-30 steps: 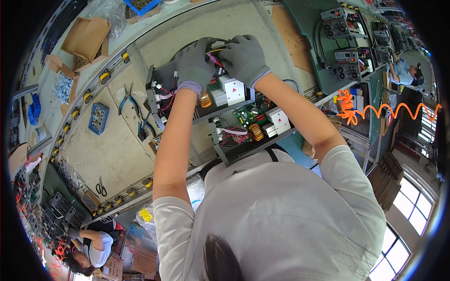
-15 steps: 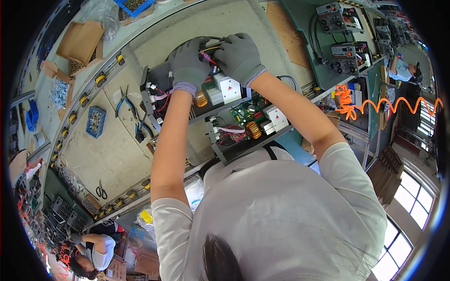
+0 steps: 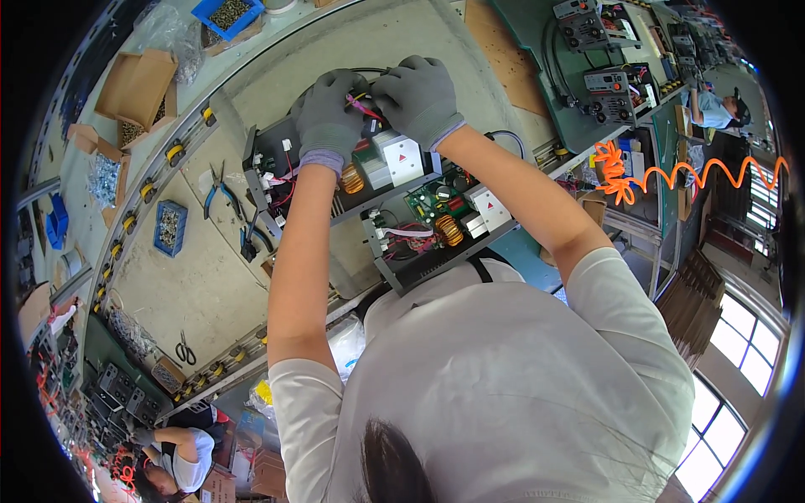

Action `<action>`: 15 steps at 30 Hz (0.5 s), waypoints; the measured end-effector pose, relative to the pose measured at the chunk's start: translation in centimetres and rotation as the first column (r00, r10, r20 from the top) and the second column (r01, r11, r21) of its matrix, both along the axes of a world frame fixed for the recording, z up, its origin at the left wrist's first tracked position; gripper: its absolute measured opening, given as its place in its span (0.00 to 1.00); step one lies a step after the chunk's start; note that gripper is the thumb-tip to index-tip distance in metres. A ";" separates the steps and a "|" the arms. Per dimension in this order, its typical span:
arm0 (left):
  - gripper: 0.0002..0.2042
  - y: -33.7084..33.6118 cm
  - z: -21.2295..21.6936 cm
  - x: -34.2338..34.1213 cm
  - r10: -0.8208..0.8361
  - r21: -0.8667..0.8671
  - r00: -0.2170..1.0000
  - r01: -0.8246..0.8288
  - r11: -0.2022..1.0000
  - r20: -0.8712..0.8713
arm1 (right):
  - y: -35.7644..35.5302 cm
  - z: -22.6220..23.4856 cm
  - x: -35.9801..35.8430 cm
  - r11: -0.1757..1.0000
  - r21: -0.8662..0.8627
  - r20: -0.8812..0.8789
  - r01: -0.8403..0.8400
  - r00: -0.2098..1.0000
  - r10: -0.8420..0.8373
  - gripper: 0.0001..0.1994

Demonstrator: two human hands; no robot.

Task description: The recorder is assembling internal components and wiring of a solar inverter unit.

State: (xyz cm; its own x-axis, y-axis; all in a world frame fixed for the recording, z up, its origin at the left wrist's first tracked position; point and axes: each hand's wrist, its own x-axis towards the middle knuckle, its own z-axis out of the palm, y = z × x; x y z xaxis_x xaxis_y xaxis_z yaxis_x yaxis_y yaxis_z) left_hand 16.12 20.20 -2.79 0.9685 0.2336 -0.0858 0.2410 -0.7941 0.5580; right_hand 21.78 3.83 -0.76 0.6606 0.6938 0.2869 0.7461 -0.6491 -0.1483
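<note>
Left hand (image 3: 334,117) and right hand (image 3: 417,96), both grey-gloved, curled together beside a pinkish wire (image 3: 360,106), what they gripped could not be told behind the knuckles, open dark chassis (image 3: 379,199) lay beneath them on the worktable (image 3: 197,289), second open unit (image 3: 444,267) sat nearer the torso

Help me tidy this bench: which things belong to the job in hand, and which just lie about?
Job in hand, apparently:
far open unit, under the left hand and right hand
pink-sleeved wire between them

Lying about:
blue-handled pliers
black scissors
blue tray of small parts
near open unit, perhaps related but untouched
</note>
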 end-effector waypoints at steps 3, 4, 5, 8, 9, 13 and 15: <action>0.15 0.0 -0.3 0.1 -0.012 -0.028 0.999 0.013 1.000 0.035 | -0.2 -0.2 0.0 0.998 0.063 0.005 0.015 1.000 -0.015 0.04; 0.14 -0.1 -0.4 0.1 0.000 -0.021 1.000 0.001 1.000 0.029 | -0.2 -0.3 0.0 0.997 0.079 0.007 0.012 1.000 -0.013 0.04; 0.13 -0.2 -0.5 0.1 0.011 -0.015 1.000 -0.011 1.000 0.024 | -0.3 -0.4 -0.1 0.995 0.095 0.008 0.011 1.000 -0.012 0.04; 0.13 -0.5 -0.6 -0.2 0.034 -0.010 0.995 -0.033 0.999 0.091 | -0.3 -0.7 -0.2 0.990 0.133 -0.020 0.041 0.999 -0.039 0.04; 0.13 -0.5 -0.7 -0.2 0.033 -0.010 0.995 -0.032 0.999 0.090 | -0.3 -0.7 -0.2 0.990 0.133 -0.022 0.043 0.999 -0.040 0.04; 0.12 0.2 -1.4 -0.4 -0.014 0.038 0.993 0.010 0.999 0.118 | -0.3 -0.8 -0.4 0.988 0.139 -0.029 0.071 0.997 -0.068 0.05; 0.11 0.1 -1.1 -0.3 -0.020 0.007 0.992 0.020 1.000 0.127 | -0.3 -0.8 -0.5 0.987 0.122 -0.026 0.101 0.995 -0.099 0.05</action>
State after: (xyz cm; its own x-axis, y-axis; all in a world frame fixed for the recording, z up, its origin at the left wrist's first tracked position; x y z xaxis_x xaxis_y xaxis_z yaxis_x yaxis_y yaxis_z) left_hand 15.80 20.30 -3.92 0.9760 0.2141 0.0393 0.1525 -0.8012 0.5786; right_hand 21.30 3.56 -1.52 0.7312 0.5842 0.3521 0.6745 -0.6963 -0.2455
